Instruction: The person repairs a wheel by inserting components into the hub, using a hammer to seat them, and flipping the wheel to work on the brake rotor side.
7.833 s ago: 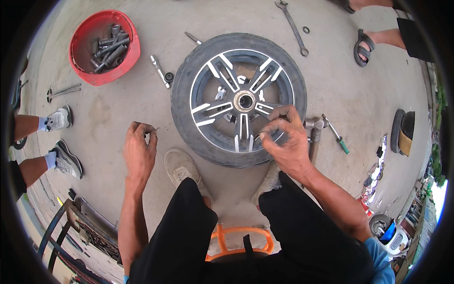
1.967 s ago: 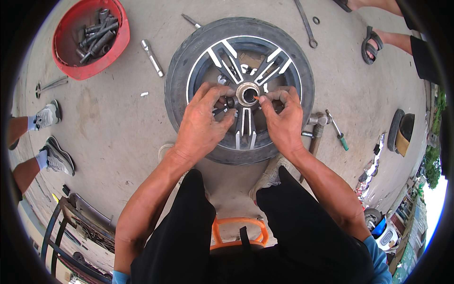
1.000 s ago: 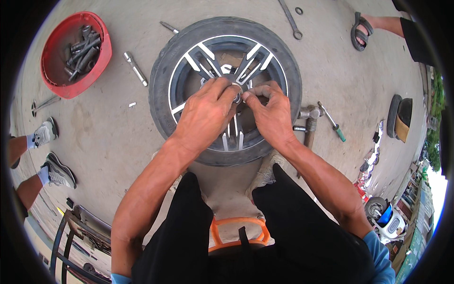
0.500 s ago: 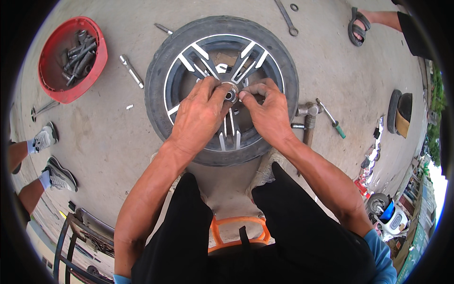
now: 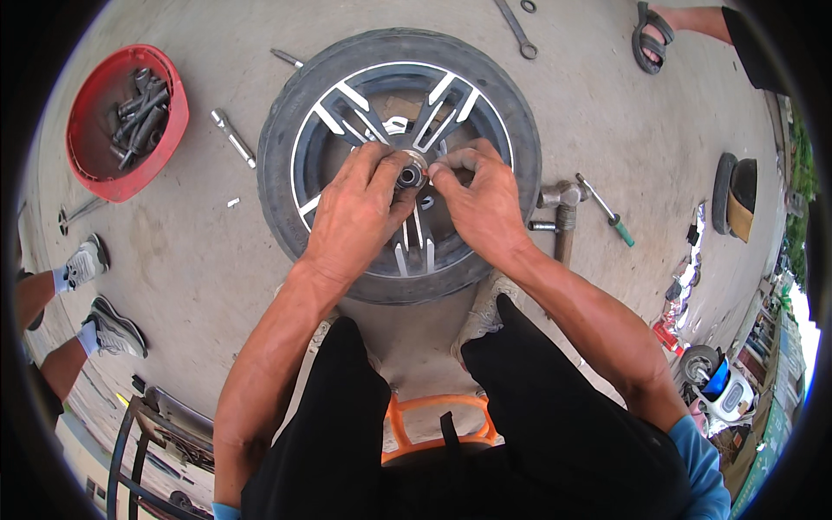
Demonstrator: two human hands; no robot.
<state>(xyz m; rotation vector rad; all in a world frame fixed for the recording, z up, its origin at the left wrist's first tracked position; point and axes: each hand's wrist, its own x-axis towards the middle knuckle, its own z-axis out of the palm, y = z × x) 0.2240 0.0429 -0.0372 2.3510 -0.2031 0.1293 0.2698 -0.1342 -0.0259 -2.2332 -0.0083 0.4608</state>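
Observation:
A black tyre (image 5: 295, 113) on a dark-and-silver spoked rim (image 5: 451, 95) lies flat between my shoes. At its centre, my left hand (image 5: 360, 208) curls its fingers round a dark ring part (image 5: 409, 176) on the metal hub. Opposite it, my right hand (image 5: 477, 201) is pinched beside the ring, on a small orange piece (image 5: 427, 172), mostly hidden by the fingertips. Right of the tyre lie a hammer (image 5: 568, 198), a socket (image 5: 543, 226) and a green-handled tool (image 5: 620, 229).
A red helmet (image 5: 169, 165) holds several sockets. A metal bar (image 5: 232, 137), a spanner (image 5: 518, 30), loose tyre pieces (image 5: 724, 195) and foil (image 5: 685, 286) lie around. Other people's feet (image 5: 113, 325) (image 5: 654, 39) stand left and upper right. An orange stool (image 5: 399, 420) is beneath me.
My hands, apart and off the hub at first, have come to the centre. The dark ring, beside the hub opening two seconds ago, now sits over it under my fingers.

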